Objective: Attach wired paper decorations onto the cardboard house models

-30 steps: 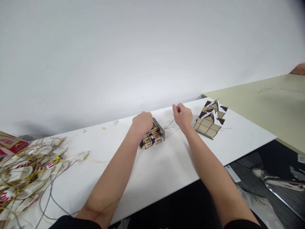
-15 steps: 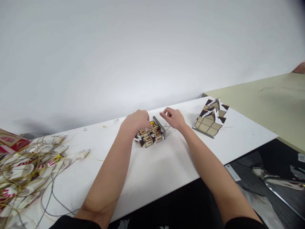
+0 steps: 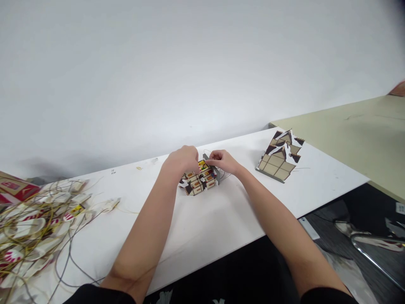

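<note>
Miniature house [image 3: 200, 182] lies on its side on white counter [image 3: 202, 219], gray base toward person's right. Left hand [image 3: 184, 160] curls over house's upper side, fingers bent down against it; exact grip hidden. Right hand [image 3: 223, 161] at base, thumb and fingers nearly closed, thin wires [image 3: 222, 176] beside them; whether it grips wire, cannot tell. Second miniature house [image 3: 279, 158], snow-trimmed dark roofs, sits well apart to right. Heap of wired white pieces [image 3: 34, 228] fills counter's left end, red box [image 3: 15, 188] just behind.
</note>
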`<state>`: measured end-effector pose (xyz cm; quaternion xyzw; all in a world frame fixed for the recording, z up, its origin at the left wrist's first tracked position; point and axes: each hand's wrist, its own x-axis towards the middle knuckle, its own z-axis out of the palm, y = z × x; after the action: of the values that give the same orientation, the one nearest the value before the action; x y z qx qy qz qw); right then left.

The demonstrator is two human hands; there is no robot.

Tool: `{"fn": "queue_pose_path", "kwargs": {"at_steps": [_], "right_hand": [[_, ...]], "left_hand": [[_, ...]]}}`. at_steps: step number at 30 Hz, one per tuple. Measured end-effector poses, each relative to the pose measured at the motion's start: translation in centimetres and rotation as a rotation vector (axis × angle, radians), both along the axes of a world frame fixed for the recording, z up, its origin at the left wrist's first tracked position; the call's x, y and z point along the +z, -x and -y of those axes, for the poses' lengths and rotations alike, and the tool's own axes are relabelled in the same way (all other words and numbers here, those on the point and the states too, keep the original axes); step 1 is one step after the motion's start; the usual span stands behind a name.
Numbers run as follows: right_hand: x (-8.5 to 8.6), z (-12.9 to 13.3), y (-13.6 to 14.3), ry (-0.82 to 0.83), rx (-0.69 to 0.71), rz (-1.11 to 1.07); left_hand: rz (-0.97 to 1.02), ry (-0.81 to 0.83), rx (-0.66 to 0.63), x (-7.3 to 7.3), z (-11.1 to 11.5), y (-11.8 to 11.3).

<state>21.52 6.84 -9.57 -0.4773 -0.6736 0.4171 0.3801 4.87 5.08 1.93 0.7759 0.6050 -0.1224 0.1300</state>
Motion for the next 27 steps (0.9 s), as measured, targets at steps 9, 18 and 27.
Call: {"fn": "queue_pose_path", "kwargs": {"at_steps": [9,18,27], "right_hand": [[-0.21,-0.08,0.56,0.005,-0.036,0.015],[-0.61,-0.03,0.9,0.037,-0.039,0.025],[-0.22,0.22,0.97,0.038,-0.056,0.058]], "left_hand": [[-0.006,0.02,0.003,0.3,-0.06,-0.08],[0.033,-0.005,0.006,0.59,0.2,-0.1],[0.052,0.003,0.022,0.27,-0.06,-0.39]]}}
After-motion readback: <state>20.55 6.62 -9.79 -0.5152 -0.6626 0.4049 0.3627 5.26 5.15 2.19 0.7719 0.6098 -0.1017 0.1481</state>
